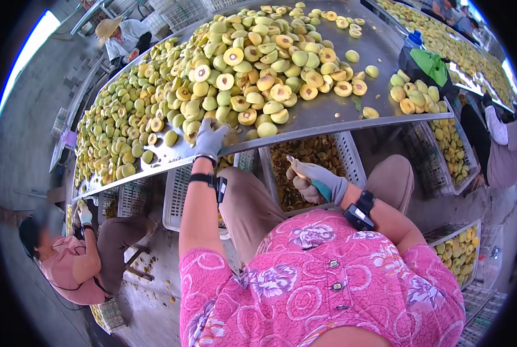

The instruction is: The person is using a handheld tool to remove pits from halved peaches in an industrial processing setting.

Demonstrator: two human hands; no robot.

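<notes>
Crate [351, 156] holds pits; left hand [210, 139] on fruit [252, 63].

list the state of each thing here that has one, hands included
left hand: gloved, fingers resting on the fruit pile at the table edge
right hand: gloved, shut on a teal-handled knife
fruit pile: many halved, pits out, some whole
crate under table: holding pits
table: heaped with fruit

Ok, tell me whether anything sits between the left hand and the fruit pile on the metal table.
Nothing visible does. The gloved left hand already rests on the near edge of the metal table, touching the yellow-green halved fruit. The right hand holds a teal-handled tool below.
</notes>
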